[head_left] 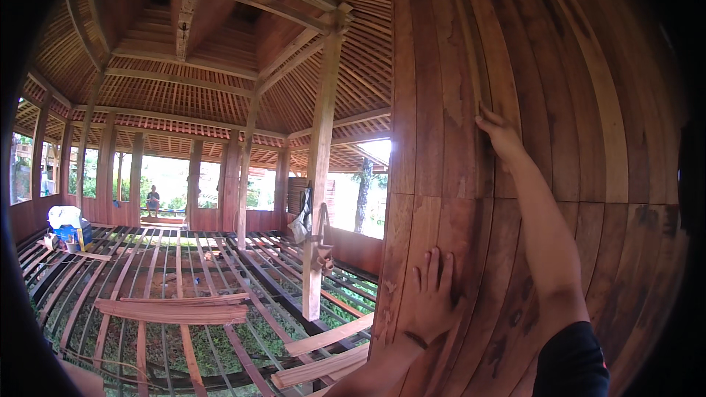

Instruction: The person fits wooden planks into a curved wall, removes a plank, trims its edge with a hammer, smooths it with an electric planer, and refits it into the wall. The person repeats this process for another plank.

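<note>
Well, left hand (432, 303) flat on planks (428, 140)

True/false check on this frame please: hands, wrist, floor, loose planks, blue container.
1. Both hands hold tools. False: the left hand lies flat on the plank wall, the right hand rests against it higher up; no tool shows in either.
2. A dark band circles the left wrist. True.
3. Solid flooring covers the room. False: open gaps lie between the joists.
4. Loose planks lie across them. True.
5. The blue container stands rightmost. False: far left.
</note>
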Tool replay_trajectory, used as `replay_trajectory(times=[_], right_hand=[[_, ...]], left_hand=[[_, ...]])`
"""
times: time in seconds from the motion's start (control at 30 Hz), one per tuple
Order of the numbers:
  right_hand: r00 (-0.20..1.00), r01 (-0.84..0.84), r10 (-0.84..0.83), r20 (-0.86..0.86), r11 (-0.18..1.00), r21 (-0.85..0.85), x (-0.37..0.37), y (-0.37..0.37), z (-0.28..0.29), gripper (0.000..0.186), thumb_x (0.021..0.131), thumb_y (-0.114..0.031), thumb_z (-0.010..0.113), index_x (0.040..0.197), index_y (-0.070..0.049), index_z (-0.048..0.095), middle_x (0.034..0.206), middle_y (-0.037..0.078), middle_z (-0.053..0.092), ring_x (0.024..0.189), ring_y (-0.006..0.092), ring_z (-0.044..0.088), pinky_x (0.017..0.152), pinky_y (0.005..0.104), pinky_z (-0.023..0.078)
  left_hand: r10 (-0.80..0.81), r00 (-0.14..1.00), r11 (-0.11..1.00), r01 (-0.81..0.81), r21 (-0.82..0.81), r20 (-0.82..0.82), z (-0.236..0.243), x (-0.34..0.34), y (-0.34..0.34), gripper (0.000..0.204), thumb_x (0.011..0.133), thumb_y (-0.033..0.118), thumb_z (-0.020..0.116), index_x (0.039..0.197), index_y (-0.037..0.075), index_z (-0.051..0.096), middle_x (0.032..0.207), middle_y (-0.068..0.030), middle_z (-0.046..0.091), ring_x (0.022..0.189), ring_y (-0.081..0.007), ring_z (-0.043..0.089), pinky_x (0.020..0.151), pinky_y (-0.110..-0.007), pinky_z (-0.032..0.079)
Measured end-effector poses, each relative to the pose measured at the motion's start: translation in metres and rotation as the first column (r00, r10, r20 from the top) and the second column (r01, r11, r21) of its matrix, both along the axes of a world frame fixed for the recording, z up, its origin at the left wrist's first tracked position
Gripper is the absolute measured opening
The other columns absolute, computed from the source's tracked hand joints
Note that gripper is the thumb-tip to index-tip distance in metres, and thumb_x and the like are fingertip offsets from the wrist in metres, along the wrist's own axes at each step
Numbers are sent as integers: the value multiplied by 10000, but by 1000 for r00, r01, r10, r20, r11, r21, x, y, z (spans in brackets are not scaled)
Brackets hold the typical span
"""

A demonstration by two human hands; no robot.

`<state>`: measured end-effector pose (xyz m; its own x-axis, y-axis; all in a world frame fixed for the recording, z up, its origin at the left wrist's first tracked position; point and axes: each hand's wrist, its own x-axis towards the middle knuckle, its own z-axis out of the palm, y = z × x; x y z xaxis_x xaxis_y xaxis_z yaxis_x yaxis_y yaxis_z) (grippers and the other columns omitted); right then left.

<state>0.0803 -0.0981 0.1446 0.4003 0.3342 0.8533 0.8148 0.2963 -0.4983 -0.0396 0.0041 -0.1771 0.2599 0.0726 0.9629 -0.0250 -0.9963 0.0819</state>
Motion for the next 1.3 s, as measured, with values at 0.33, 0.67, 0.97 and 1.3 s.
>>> replay_trajectory(times=[0.33,0.67,0.97,1.3], right_hand=[[993,89,-91,72,996,31,-1,7,-4,589,1071,-369,493,1614,-189,355,1666,160,309,1547,283,259,1254,381,191],[981,103,-103,163,995,8,-6,8,-14,594,1102,-359,359,1654,-180,233,1702,116,234,1571,259,185,1272,370,131],[992,41,-57,116,990,132,0,26,-21,573,1109,-391,348,1643,-196,275,1672,120,314,1535,261,289,1250,353,214],[993,74,-88,84,985,155,-2,33,-24,598,1121,-464,267,1656,-198,230,1686,98,279,1523,241,306,1231,339,264]], left_hand=[[-68,997,997,66,30,48,-3,2,4,908,871,398,673,1606,44,272,1641,-282,239,1542,-454,208,1195,-669,198],[-161,980,987,162,3,112,-8,13,4,907,892,458,635,1610,38,276,1647,-291,222,1538,-471,200,1204,-670,141],[-153,977,988,155,-2,146,-6,17,1,902,880,463,618,1602,24,302,1645,-292,238,1536,-461,215,1207,-656,135],[-163,975,986,167,-16,152,-9,18,0,882,876,450,615,1604,49,319,1645,-284,249,1533,-457,227,1209,-655,140]])
